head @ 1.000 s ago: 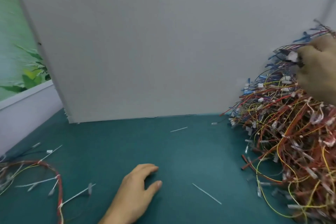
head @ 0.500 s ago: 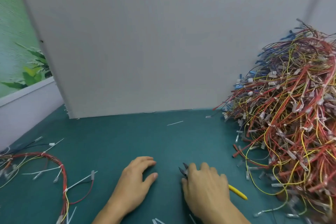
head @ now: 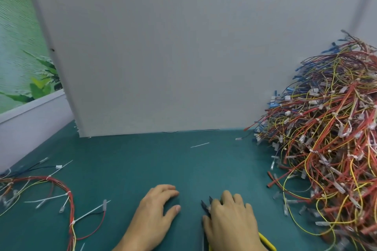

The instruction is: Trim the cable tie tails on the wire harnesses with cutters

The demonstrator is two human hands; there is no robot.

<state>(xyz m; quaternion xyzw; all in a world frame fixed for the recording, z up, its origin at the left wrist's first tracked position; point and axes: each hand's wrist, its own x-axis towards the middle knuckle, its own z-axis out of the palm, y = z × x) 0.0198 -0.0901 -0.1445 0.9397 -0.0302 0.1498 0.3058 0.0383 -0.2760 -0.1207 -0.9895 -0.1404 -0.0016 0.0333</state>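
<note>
Head view, your left grip (head: 155,212): relaxed, flat on table (head: 126,159).
Your right grip (head: 230,224): curled round cutters (head: 205,207).

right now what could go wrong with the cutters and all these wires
The cutters lie with tips open near the left hand; lifting them with the right hand could nick a thumb. The wire pile is tangled and tall, so pulling one harness may drag others down.

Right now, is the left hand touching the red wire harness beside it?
Apart. The head view shows bare green mat between the left hand and the red wire harness lying off to its left.
</note>
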